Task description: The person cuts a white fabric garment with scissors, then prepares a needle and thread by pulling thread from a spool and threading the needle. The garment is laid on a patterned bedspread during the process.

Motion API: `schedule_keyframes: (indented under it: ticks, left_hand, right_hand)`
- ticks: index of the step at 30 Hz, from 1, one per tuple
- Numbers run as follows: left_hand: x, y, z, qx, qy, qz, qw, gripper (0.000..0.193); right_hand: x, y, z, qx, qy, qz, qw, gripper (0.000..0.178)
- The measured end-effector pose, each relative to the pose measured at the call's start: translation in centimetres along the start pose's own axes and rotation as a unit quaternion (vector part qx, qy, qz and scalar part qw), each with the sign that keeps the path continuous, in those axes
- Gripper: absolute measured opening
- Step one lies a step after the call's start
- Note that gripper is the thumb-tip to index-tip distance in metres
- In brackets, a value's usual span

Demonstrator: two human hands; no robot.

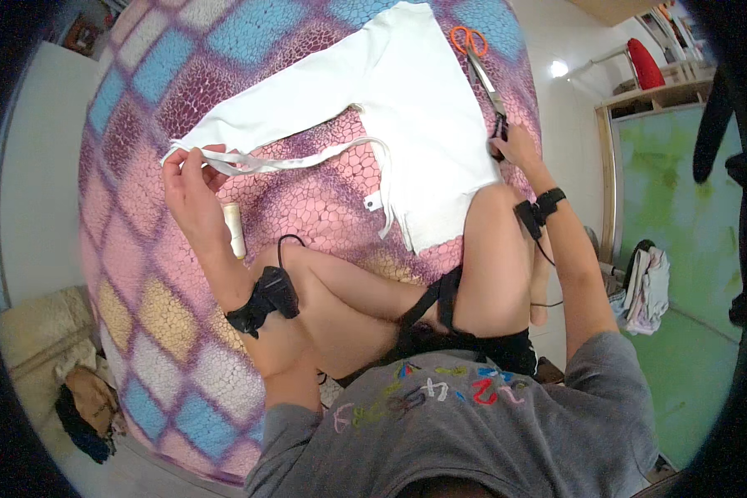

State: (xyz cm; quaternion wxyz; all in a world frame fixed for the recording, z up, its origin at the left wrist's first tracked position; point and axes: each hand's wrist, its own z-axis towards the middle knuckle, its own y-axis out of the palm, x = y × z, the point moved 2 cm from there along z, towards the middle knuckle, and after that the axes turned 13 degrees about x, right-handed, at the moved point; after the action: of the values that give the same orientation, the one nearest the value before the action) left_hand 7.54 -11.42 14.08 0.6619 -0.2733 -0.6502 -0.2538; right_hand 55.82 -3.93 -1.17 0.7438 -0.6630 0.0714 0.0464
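Head view: a white garment (427, 108) lies spread on a patterned blanket (162, 303), from near its far edge toward its right edge, one sleeve reaching out to the left. The cloth appears light, soft and limp, likely to crease and slide rather than break; the sleeve end or the near hem would seem sound places to take hold. The narrow white strip (290, 163) looks equally light and pliant, best pinched close to an end. The left hand (189, 187) has its grip closed, thumb and fingers pinching the strip beside the sleeve end; whether the sleeve is also caught cannot be told. The right hand (519, 149), at the blanket's right edge, has its grip curled about a black-handled tool (500, 126); its blade cannot be clearly separated from the orange-handled scissors (471, 48) beyond. In appearance the garment is plain white and mostly smooth; the strip loops across the blanket and bends down beside the garment's left edge, near a small white label (373, 202). A cream spool (234, 226) lies beside the left forearm.
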Motion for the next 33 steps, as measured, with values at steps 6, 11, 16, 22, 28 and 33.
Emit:
schedule_keyframes:
  ticks: [6, 11, 16, 22, 28, 33]
  left_hand:
    - [11.0, 1.2, -7.2, -0.204, 0.091, 0.017, 0.975, 0.015]
    - [15.8, 0.6, -11.3, -0.277, 0.134, -0.044, 0.950, 0.017]
    - [15.7, 1.9, -10.9, -0.297, 0.097, -0.091, 0.946, 0.019]
    - [14.4, -4.1, -2.5, -0.215, 0.076, 0.012, 0.973, 0.021]
    - [15.2, -6.7, -4.8, -0.270, 0.050, 0.089, 0.958, 0.018]
    - [16.2, -8.7, -5.4, -0.355, 0.062, 0.200, 0.911, 0.029]
  right_hand:
    - [-8.4, -9.6, -2.2, 0.031, -0.156, 0.213, 0.964, 0.061]
    - [-22.1, -11.7, -7.7, -0.074, -0.331, 0.398, 0.852, 0.089]
    - [-22.6, -6.4, -10.4, -0.281, -0.164, 0.530, 0.783, 0.034]
    - [-19.8, -12.2, -10.5, -0.175, -0.113, 0.623, 0.754, 0.020]
    - [-17.7, -24.1, -11.2, -0.022, -0.146, 0.550, 0.822, 0.023]
    - [-18.3, -30.1, -12.3, 0.093, -0.183, 0.570, 0.796, 0.023]
